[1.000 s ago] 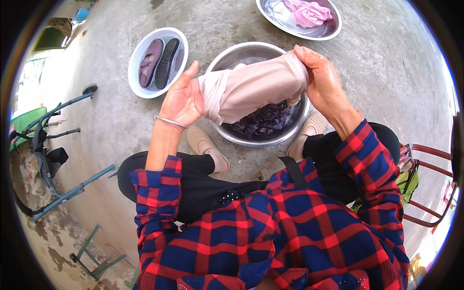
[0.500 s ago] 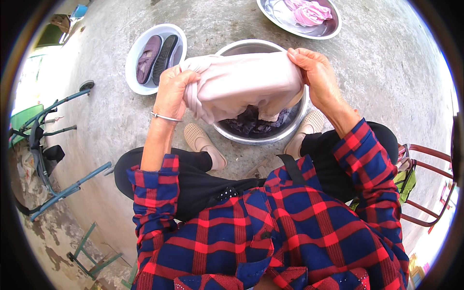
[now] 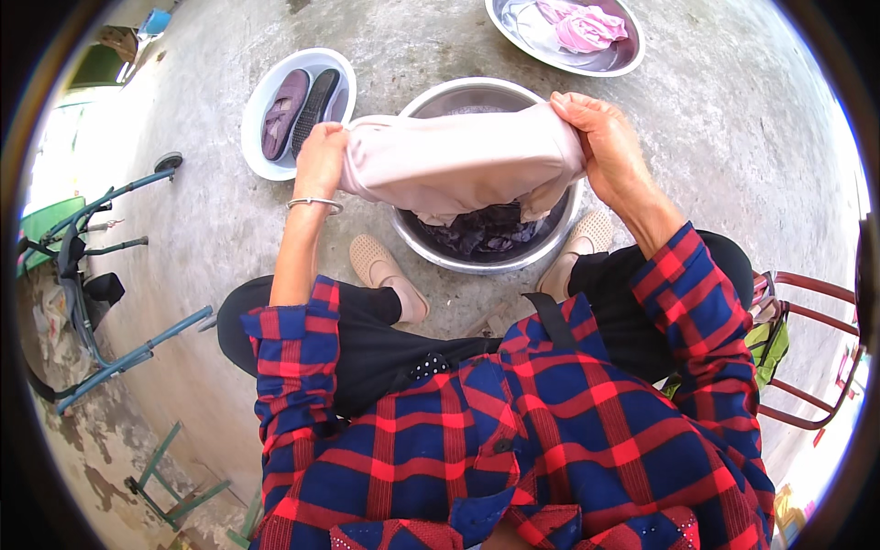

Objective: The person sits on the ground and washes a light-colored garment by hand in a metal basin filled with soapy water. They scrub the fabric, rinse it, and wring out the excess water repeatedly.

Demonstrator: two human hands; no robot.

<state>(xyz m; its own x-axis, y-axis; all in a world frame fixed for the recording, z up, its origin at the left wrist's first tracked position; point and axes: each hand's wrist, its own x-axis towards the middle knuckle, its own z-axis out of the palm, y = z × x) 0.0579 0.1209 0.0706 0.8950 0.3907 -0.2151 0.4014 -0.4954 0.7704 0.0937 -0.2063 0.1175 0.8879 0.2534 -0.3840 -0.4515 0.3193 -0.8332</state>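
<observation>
I hold a wet pale pink garment (image 3: 463, 163) stretched flat between both hands over a steel basin (image 3: 431, 99). My left hand (image 3: 321, 160), with a bangle on the wrist, grips its left end. At the right end, my right hand (image 3: 600, 142) is closed on the cloth. The basin stands on the concrete floor between my feet and has dark laundry (image 3: 486, 234) lying in it, partly hidden by the garment.
A white basin (image 3: 261, 115) with a pair of dark shoes (image 3: 298, 101) stands at the left. A second steel basin (image 3: 550, 55) with pink clothes is at the top. A blue walking frame (image 3: 92, 275) stands far left, a red chair (image 3: 797, 367) at the right.
The garment, bunched and angled a second ago, is now pulled wider and level. My left hand has moved outward to the left, away from the right hand.
</observation>
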